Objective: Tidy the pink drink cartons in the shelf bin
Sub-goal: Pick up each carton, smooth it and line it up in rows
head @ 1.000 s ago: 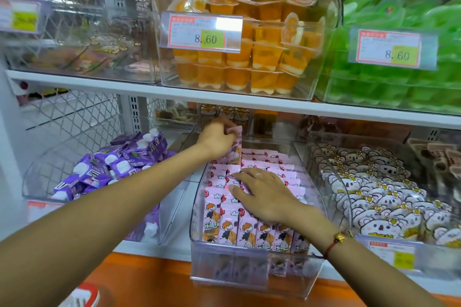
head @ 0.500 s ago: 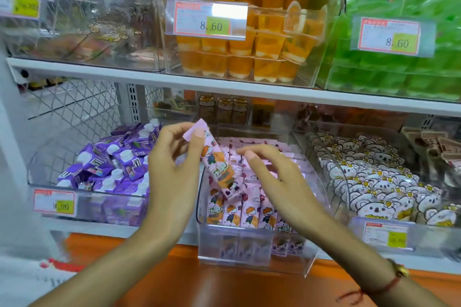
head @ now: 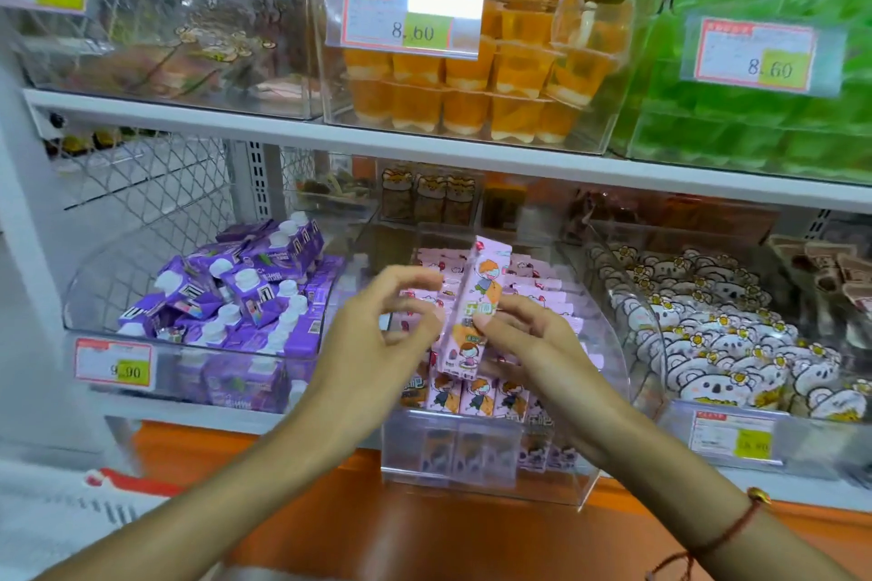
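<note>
The tidying looks partway done: at lower centre of the frame the clear bin holds rows of pink cartons too many to count, while one carton is up, pinched by the right hand, the left hand loosely curled and empty beside it

White metal shelf running across; wire mesh backing showing behind; orange ledge lying below; light glaring off surfaces.
</note>
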Motion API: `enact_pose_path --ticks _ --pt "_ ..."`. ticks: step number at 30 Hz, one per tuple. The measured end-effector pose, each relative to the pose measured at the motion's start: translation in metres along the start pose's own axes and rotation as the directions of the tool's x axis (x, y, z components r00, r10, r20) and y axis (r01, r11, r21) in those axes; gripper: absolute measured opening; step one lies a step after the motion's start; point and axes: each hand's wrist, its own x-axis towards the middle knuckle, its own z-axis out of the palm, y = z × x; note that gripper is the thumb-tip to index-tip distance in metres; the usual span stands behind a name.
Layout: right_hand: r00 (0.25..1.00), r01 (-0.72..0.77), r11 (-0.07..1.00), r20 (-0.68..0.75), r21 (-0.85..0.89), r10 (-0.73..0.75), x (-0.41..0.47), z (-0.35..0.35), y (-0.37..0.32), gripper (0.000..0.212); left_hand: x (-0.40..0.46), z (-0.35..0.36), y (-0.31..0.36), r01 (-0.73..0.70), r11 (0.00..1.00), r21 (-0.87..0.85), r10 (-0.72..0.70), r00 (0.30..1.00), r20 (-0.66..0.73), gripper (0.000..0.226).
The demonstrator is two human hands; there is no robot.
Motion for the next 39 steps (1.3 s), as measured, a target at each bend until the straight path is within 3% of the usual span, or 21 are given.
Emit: enact_pose_path --ticks 3,9,17,22,26,28,32,35,39 --pt "1.0 -0.006 0.999 0.007 0.047 0.005 0.001 -0.001 0.002 0.015 -0.006 0.004 -0.004 0.0 0.998 0.069 -0.006 0.996 0.09 0.027" --pt "1.0 -0.003 0.996 -0.018 0.086 0.004 0.002 0.0 0.002 0.025 -0.01 0.011 -0.003 -0.123 0.933 0.339 0.116 0.992 0.042 0.047" --pt "0.996 0.073 0.986 0.045 0.15 -0.081 0.001 -0.011 -0.006 0.012 -0.013 0.012 0.0 -0.183 0.922 0.342 0.155 0.982 0.106 0.027" --pt "0.989 0.145 0.976 -0.067 0.165 -0.136 -0.003 -0.007 -0.005 0.026 -0.011 0.012 -0.001 -0.239 0.877 0.416 0.231 0.97 0.072 0.041" --pt "0.979 0.199 0.979 -0.039 0.03 -0.198 -0.004 -0.005 -0.003 0.035 -0.008 0.01 -0.003 -0.235 0.873 0.427 0.239 0.97 0.047 0.043" --pt "0.974 0.225 0.973 -0.002 -0.047 -0.225 -0.004 -0.006 -0.005 0.032 -0.006 0.007 -0.003 -0.21 0.903 0.375 0.21 0.977 0.043 0.039" --pt "0.96 0.274 0.945 0.0 -0.18 -0.279 -0.006 -0.01 -0.01 0.029 -0.001 0.004 0.001 -0.014 0.998 0.061 0.008 0.996 0.092 0.036" --pt "0.975 0.202 0.964 -0.056 -0.174 -0.214 -0.006 -0.008 -0.01 0.03 -0.001 0.006 0.006 0.217 0.96 -0.178 -0.189 0.968 0.162 0.049" --pt "0.996 0.075 0.992 -0.049 -0.101 -0.08 -0.003 -0.005 -0.009 0.033 0.0 0.004 0.009 0.353 0.901 -0.253 -0.303 0.928 0.218 0.027"
